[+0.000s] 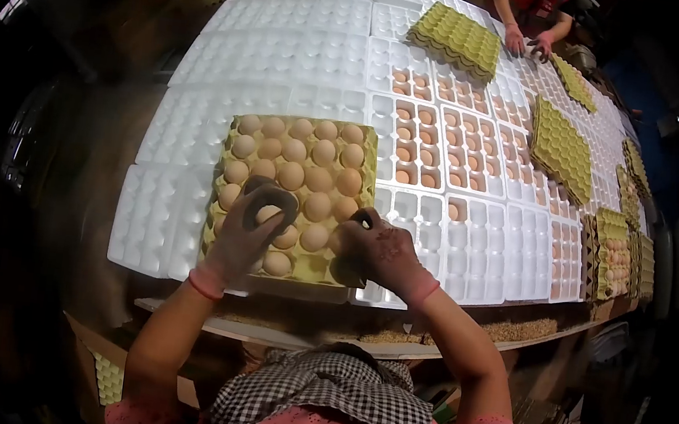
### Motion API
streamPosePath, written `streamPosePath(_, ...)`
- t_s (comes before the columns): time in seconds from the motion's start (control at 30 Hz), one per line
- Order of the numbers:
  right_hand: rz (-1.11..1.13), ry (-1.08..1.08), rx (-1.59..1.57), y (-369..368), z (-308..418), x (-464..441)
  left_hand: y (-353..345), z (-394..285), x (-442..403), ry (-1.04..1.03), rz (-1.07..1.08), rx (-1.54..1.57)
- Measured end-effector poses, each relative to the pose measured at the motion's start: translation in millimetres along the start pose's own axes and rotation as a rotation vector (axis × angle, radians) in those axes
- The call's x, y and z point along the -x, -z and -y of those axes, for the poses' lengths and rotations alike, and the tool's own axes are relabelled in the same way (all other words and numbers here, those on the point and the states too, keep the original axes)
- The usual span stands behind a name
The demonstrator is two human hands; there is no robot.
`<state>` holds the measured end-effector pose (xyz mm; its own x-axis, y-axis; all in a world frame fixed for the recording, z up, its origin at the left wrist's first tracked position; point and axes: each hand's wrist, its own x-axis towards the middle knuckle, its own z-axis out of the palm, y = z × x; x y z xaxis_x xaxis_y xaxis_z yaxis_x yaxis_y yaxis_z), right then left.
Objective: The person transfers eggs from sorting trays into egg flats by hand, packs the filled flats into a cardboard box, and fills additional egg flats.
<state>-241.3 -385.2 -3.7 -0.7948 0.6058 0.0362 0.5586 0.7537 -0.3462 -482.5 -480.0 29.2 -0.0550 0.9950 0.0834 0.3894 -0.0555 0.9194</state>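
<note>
A yellow-green egg tray (311, 270) full of light-brown eggs (291, 176) lies on the white trays in front of me, with some bare cells along its near edge. My left hand (242, 230), in a dark glove, is over the tray's near left part, its fingers curled round an egg (269, 215). At the tray's right edge, my right hand (385, 254), also gloved, has its fingers closed and bent down. What they hold, if anything, is mostly hidden. Beside it are white compartment trays (470, 253), one with a single egg (457, 210) in a corner cell.
White trays cover the table, several holding eggs (473, 142). Yellow-green egg trays lie at the back (456, 38) and right (561, 150); another with eggs (615, 261) stands at the right edge. Across the table, a co-worker's gloved hands (527, 43) are over the trays.
</note>
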Motion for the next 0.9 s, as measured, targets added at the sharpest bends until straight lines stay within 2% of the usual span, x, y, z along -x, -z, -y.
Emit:
streamPosePath(0.03,-0.046,-0.018,-0.108,1,-6,0,8,-4,-10,-0.152,0.019,-0.215)
streamPosePath(0.07,-0.095,-0.032,-0.214,4,-13,0,9,-11,-15,-0.067,0.132,-0.291)
streamPosePath(0.1,-0.141,-0.127,-0.615,13,-19,2,6,-17,-14,-0.288,0.218,-0.548)
streamPosePath(0.13,-0.184,-0.284,-1.120,25,-13,1,1,-13,-14,-0.308,0.232,-0.538)
streamPosePath(0.2,-0.235,-0.165,-0.495,50,-4,-12,-17,-3,-16,-0.278,0.347,-0.918)
streamPosePath(0.23,-0.260,-0.074,-0.249,29,-10,-19,-22,-10,-16,-0.238,0.424,-1.064)
streamPosePath(0.27,-0.268,0.016,0.001,8,-16,-30,-25,-12,-17,-0.285,0.446,-1.047)
streamPosePath(0.33,-0.024,-0.123,0.178,-3,-2,-54,-23,-11,-22,-0.273,0.460,-1.039)
streamPosePath(0.37,-0.037,-0.103,0.116,2,-7,-52,-20,-16,-26,-0.296,0.471,-1.028)
streamPosePath(0.4,-0.048,-0.073,0.049,7,-13,-49,-15,-23,-29,-0.185,0.469,-0.880)
streamPosePath(0.43,-0.254,-0.024,-0.094,12,-21,-33,-14,-25,-32,-0.071,0.466,-0.736)
streamPosePath(0.47,-0.259,-0.033,-0.091,21,-31,-16,-17,-23,-36,-0.080,0.473,-0.736)
streamPosePath(0.53,-0.439,-0.379,-0.406,46,-47,23,-26,-20,-39,-0.130,0.193,-0.311)
streamPosePath(0.57,-0.542,-0.459,-0.502,40,-73,44,-38,-40,-49,-0.107,0.205,-0.209)
streamPosePath(0.6,-0.645,-0.537,-0.599,28,-103,63,-57,-48,-63,-0.213,0.233,-0.246)
streamPosePath(0.67,-0.565,-0.646,-0.227,22,-138,91,-110,-46,-90,-0.376,0.290,-0.361)
streamPosePath(0.7,-0.571,-0.640,-0.226,14,-154,100,-140,-42,-98,-0.397,0.333,-0.468)
streamPosePath(0.77,-0.261,-0.709,-0.056,2,-180,110,-194,0,-121,-0.361,0.514,-0.656)
streamPosePath(0.8,-0.263,-0.695,-0.060,9,-186,107,-209,5,-131,-0.288,0.524,-0.649)
streamPosePath(0.87,-0.431,-0.738,-0.289,30,-190,97,-224,-8,-154,-0.185,0.433,-0.545)
streamPosePath(0.9,-0.557,-0.727,-0.278,32,-195,88,-230,-9,-162,-0.316,0.347,-0.595)
